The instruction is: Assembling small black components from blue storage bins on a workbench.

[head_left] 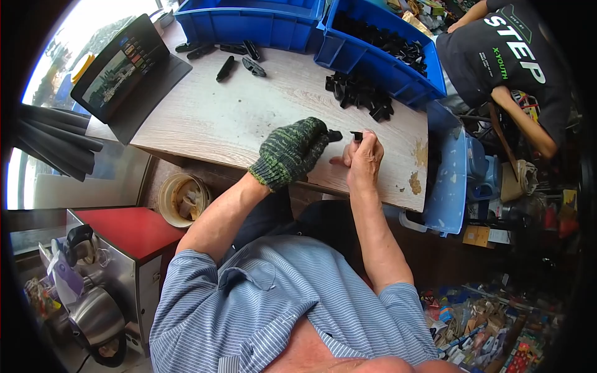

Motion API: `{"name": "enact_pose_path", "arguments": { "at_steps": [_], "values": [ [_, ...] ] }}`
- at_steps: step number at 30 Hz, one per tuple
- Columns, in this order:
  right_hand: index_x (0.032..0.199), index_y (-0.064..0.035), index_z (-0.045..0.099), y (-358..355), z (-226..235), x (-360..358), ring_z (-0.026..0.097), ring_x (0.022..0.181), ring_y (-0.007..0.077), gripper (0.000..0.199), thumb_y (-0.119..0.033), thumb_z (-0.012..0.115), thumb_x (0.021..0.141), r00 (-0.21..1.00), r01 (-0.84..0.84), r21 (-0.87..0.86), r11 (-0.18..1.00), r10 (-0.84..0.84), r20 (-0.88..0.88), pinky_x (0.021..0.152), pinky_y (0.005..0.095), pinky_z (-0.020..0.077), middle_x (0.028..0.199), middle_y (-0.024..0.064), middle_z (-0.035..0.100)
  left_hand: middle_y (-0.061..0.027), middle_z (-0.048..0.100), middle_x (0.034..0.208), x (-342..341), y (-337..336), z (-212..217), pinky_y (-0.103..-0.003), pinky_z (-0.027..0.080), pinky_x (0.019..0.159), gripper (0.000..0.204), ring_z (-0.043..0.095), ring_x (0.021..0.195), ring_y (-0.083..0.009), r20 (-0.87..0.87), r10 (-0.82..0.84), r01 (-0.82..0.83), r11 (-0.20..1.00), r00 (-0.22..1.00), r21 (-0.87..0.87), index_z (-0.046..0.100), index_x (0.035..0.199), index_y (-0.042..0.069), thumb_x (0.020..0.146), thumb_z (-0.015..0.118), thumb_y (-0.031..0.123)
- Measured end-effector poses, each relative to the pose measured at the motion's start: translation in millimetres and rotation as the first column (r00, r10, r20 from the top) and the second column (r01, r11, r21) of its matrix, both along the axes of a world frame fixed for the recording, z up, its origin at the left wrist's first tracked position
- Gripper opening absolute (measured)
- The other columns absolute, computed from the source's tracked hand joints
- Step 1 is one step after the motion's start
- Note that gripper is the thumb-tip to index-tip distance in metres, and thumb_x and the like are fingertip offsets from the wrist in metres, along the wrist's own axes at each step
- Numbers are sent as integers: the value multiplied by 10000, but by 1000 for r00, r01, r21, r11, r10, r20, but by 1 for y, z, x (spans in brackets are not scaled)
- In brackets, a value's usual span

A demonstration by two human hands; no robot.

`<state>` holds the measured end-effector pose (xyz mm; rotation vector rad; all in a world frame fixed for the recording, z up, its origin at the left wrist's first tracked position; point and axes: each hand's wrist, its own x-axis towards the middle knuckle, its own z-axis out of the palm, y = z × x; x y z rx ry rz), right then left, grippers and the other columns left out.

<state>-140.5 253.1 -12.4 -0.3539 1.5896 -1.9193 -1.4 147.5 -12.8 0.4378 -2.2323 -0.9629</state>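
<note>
My left hand (289, 152), in a green and black knitted glove, is closed round a black plastic part (335, 135); only its end sticks out past the fingers. My bare right hand (365, 158) pinches a small black plastic piece (357, 135) between thumb and fingers, just right of the glove and apart from it. Both hands are over the front of the wooden table (205, 105). Beyond my right hand lies a pile of black plastic parts (357, 93). Farther off to the left are several long black parts, among them a dark one (226, 68) and a greyish one (254, 67).
Two blue crates, one at the back (249, 28) and one full of black parts (341, 46), line the far edge. A tablet (115, 78) stands at left. A bucket (168, 202) and red-topped cabinet (124, 230) are below left. Another person (497, 56) sits at right.
</note>
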Motion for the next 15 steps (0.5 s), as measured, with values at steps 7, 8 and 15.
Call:
{"name": "enact_pose_path", "arguments": {
  "at_steps": [7,8,15],
  "values": [
    [813,-86,542,-4,3,7,437,424,130,267,-293,452,956,985,106,61,992,-97,-140,357,316,486,620,14,439,-206,665,934,-20,12,-7,-438,504,727,193,635,879,-417,-40,-70,77,975,997,208,614,1104,20,963,576,147],
    [814,-86,545,-4,-1,6,440,423,133,257,-282,458,956,981,83,51,995,-72,-181,348,320,482,628,17,446,-206,665,934,-21,13,-8,-438,504,727,193,635,879,-417,-44,-73,80,974,996,212,614,1104,20,963,576,147],
    [702,-60,497,1,-15,-9,365,553,80,275,-176,466,950,940,170,49,984,-147,-307,482,266,323,631,-24,404,-210,669,1032,-45,42,-7,-449,506,759,251,655,916,-399,-70,139,-102,918,988,383,571,1203,49,1004,518,192]
  ]
}}
